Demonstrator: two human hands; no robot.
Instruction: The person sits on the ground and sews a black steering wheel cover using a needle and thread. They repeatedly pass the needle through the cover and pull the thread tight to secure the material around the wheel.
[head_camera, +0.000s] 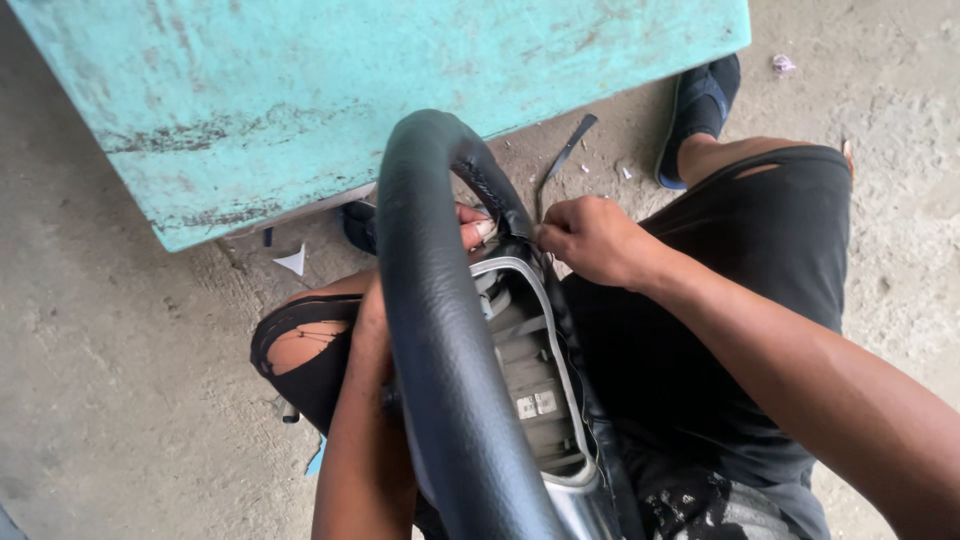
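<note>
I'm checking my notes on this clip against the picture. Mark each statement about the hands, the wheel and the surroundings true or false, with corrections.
1. The black leather-covered steering wheel rests on the person's lap. True.
2. The right hand pinches at the stitched seam on the wheel's inner rim. True.
3. The left hand lies flat on the concrete floor. False: it reaches round the wheel, fingers at the rim near the right hand.
4. A worn turquoise painted panel stands in front of the person. True.
5. The person is barefoot. False: a dark shoe shows on one foot.
6. The floor is swept clean. False: small scraps lie on it.
</note>
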